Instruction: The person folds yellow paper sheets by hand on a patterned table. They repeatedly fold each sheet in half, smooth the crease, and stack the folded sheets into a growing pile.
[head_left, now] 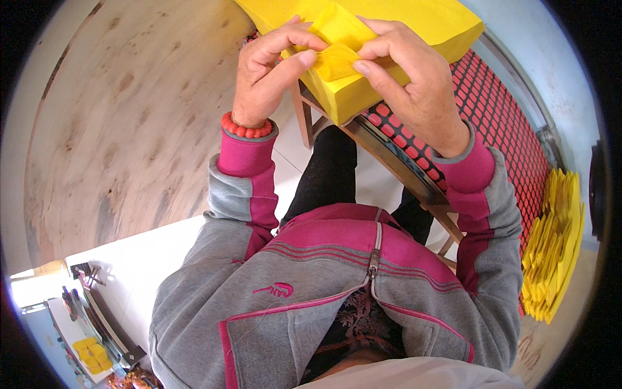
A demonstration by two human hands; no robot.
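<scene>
Both of my hands meet over a piece of soft yellow fabric [340, 63] that is bunched and partly folded. My left hand [275, 68] pinches its left edge between thumb and fingers; a red bead bracelet circles that wrist. At the right edge, the thumb and fingertips of my right hand [411, 78] grip the same fabric. Under and behind it lies a larger yellow fabric sheet or bag [427, 26], its near part hanging over the edge of the seat below. Whether the small piece is joined to the larger one I cannot tell.
A wooden-framed bench [389, 155] with a red and black patterned cover [486, 91] stands in front and to the right. On its right end sits a stack of folded yellow pieces [554, 246]. A large wooden board [129, 117] fills the left. Farther back lie yellow items [92, 355].
</scene>
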